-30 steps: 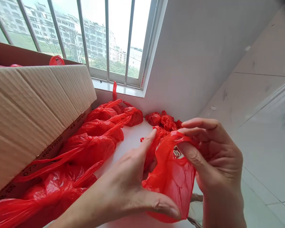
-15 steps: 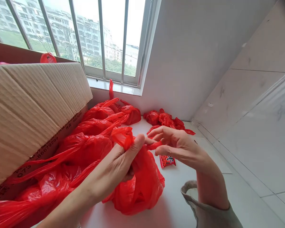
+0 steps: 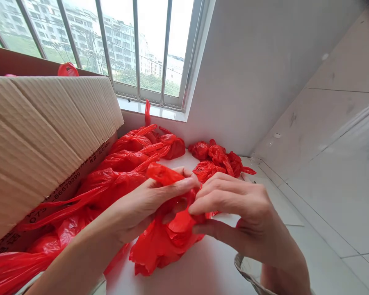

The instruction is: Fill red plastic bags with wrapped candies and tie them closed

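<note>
A red plastic bag (image 3: 169,246) hangs bunched between both hands above the white surface (image 3: 221,266). Its gathered top is gripped by my left hand (image 3: 162,196), with a loop of red film sticking out over the thumb. My right hand (image 3: 236,205) pinches the bag's film on the right side, its fingertips close to my left fingers. What the bag holds cannot be made out. Behind my right hand, only a sliver of a small red packet (image 3: 215,213) shows.
Several filled red bags (image 3: 123,159) lie along the left beside a large open cardboard box (image 3: 55,123). More small red bags (image 3: 215,153) sit at the back against the wall (image 3: 233,82). A barred window (image 3: 153,49) is at the upper left.
My right hand has moved left and closed on the bag's film. The bag has shifted and turned, and my right hand now covers most of the small packet.
</note>
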`<state>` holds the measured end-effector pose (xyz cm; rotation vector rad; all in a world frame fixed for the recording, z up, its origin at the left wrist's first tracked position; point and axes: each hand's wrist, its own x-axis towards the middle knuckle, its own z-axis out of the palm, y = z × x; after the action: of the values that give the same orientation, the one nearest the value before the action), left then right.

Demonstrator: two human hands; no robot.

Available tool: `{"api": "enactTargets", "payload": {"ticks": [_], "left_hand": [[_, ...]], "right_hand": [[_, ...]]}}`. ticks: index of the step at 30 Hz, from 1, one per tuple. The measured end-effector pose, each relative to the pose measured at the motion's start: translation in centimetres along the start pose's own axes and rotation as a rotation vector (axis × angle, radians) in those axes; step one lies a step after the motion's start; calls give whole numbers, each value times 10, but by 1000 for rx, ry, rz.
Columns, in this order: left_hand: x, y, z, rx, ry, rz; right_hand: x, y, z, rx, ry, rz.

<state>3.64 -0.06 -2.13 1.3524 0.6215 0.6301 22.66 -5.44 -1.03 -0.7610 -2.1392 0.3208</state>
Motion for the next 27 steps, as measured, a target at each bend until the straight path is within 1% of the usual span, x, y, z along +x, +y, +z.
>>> {"api": "enactTargets", "payload": {"ticks": [1,2,3,4,6,7,8,9,11,12,13,14,15,17,18,21,23,25,27], "left_hand": [[0,1,-3,-28,-43,-14],[-1,1,-6,-47,-91,-25],[-2,1,-7,-45,-135,-22],[-2,1,-8,-8,-177,-5],[-4,1,-8,157,-249,72],[-6,0,-6,286,-267,141],[-7,0,-4,454,-250,230],[-9,-1,-2,645,-203,331],[-10,-3,3,1011,-27,547],[-11,-3,5,1155,68,642],[-10,-4,7,1273,148,714],[-10,-4,8,1362,200,759],[-9,-5,9,1420,224,780],[-8,-5,8,1477,232,760],[-8,-5,7,1485,226,731],[-12,-4,2,1480,155,613],[-15,-3,-2,1486,104,545],[-18,-1,-6,1474,107,526],[-21,1,-9,1445,152,540]], "right_hand": [[0,-1,-2,-3,-100,-46],[0,-1,-3,18,-151,-75],[0,1,-4,63,-138,-84],[1,5,-4,127,-72,-64],[4,15,-1,265,80,63],[5,20,1,329,102,145],[7,26,5,385,74,218],[9,31,9,430,13,277],[11,40,15,497,-119,341],[12,43,18,526,-153,357],[12,45,20,555,-181,367],[11,47,21,585,-212,372],[11,49,21,611,-244,370],[10,50,18,586,-259,354],[9,50,16,520,-239,336],[7,50,5,201,-148,248],[6,50,-4,53,-160,197],[4,52,-11,40,-206,181],[2,58,-18,98,-254,202]]}}
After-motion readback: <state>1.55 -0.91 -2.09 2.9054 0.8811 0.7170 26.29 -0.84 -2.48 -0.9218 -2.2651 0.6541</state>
